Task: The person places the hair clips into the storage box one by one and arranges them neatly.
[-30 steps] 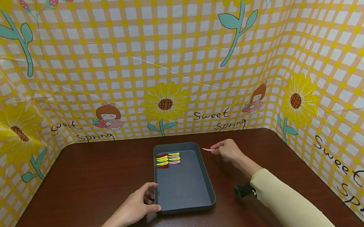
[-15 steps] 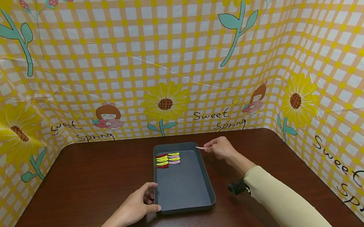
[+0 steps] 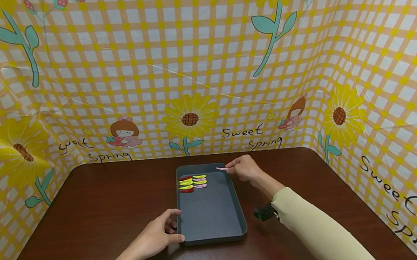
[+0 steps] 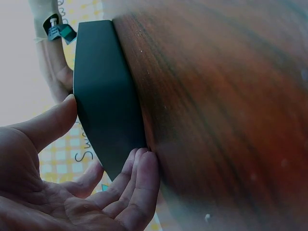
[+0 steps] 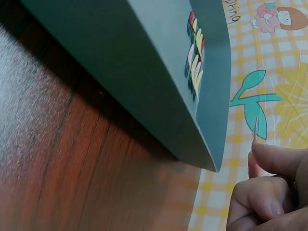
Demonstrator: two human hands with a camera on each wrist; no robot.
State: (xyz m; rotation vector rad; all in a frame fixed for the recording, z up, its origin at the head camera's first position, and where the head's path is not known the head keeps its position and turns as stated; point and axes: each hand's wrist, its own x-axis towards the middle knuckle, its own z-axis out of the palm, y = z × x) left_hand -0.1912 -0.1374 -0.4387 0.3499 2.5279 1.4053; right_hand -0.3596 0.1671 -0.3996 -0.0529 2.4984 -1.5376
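Observation:
A pink hair clip [image 3: 221, 169] is pinched between the thumb and fingers of my right hand [image 3: 245, 169], over the far right rim of the grey tray [image 3: 211, 216]. In the right wrist view the clip [image 5: 255, 130] shows as a thin sliver at the fingertips. My left hand [image 3: 163, 235] rests against the tray's left side near the front; the left wrist view has its thumb at the rim and its loosely bent fingers low on the outer wall [image 4: 106, 96]. Inside the tray, yellow, red and pink hair clips [image 3: 185, 183] lie in two columns at the far left.
The tray sits on a dark brown wooden table [image 3: 116, 202]. A checked cloth [image 3: 201, 70] with sunflowers and printed words rises behind the table and along both sides. A dark wrist camera [image 3: 264, 213] hangs by the right sleeve.
My right hand has moved left with the pink hair clip, from beside the tray to over its far right rim. The left hand and the tray have stayed put.

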